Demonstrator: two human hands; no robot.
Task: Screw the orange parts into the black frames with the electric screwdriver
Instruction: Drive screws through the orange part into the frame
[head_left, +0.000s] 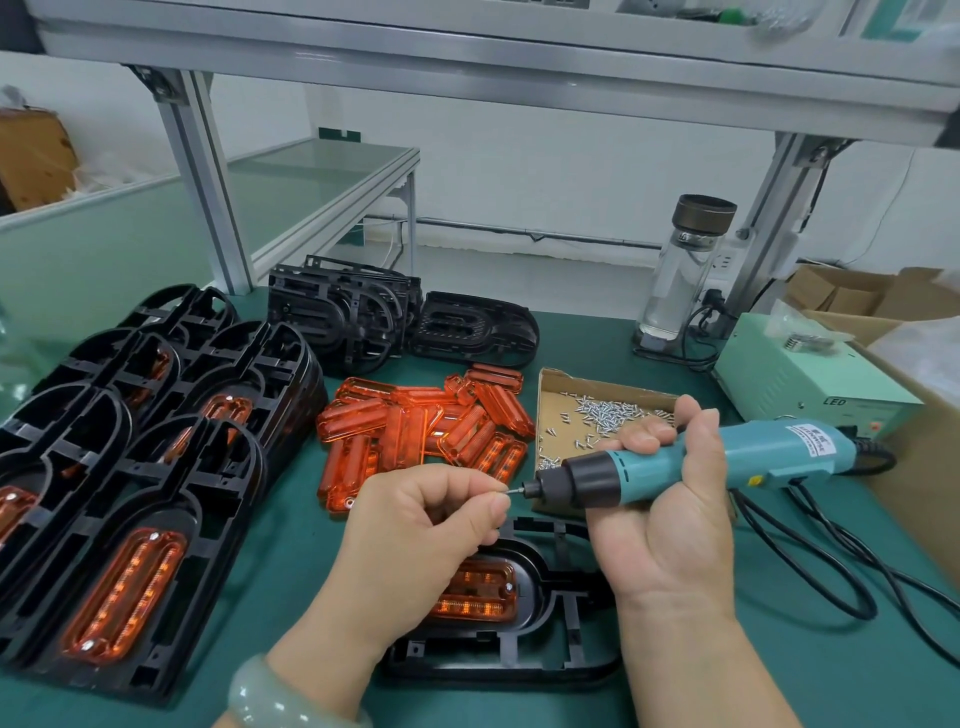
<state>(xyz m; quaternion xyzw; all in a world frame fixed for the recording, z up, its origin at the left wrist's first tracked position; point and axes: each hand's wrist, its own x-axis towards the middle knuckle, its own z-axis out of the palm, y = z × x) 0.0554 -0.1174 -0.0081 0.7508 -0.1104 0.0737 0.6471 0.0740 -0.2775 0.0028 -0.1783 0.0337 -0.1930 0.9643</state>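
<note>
My right hand (670, 525) grips the teal electric screwdriver (675, 465), held level with its bit pointing left. My left hand (415, 525) pinches a small screw (506, 491) right at the bit's tip. Below both hands lies a black frame (524, 644) on the green mat, with an orange part (478, 592) seated in it; one screw shows at the part's right end. A heap of loose orange parts (421, 426) lies behind my left hand. Empty black frames (395, 317) stand at the back.
Stacks of black frames with orange parts fitted (130, 467) fill the left side. A cardboard tray of screws (602, 410) sits behind the screwdriver. A pale green power box (810, 379), a glass bottle (680, 275) and black cables (841, 566) are on the right.
</note>
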